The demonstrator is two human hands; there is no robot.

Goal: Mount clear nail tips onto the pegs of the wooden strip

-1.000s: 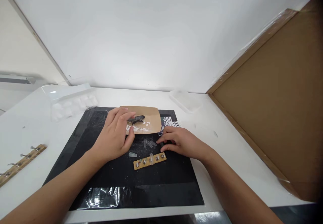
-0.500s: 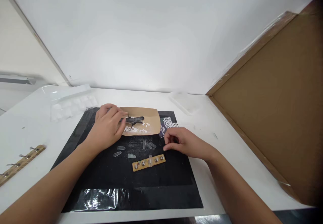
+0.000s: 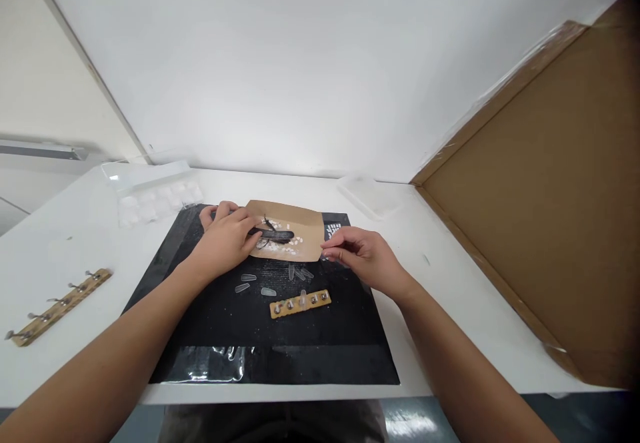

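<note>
My left hand (image 3: 226,238) is closed over the left end of a brown paper tray (image 3: 305,216). Its thumb and fingertips also cover the near end of a black nail file (image 3: 280,235) lying in the tray. Around the file are many small white pieces (image 3: 287,250) and some dark strands. With thumb and fingers pinched, my right hand (image 3: 367,256) is at the tray's right edge. Several clear nail tips (image 3: 269,292) lie below the tray on a black mat (image 3: 215,323). Closer to me sits a wooden strip (image 3: 295,305) with small metal stands, one bearing a clear tip.
A second wooden strip with metal stands (image 3: 63,302) lies at left on the white table (image 3: 85,230). Clear plastic packaging (image 3: 155,200) is at the back left, a translucent lid (image 3: 370,196) at the back. Partly behind my right hand is a white-patterned card (image 3: 333,230). Cardboard (image 3: 540,183) stands at right.
My right hand has moved up and left from beside the tray to its right edge. The tray is turned slightly clockwise. The whole view has shifted a little.
</note>
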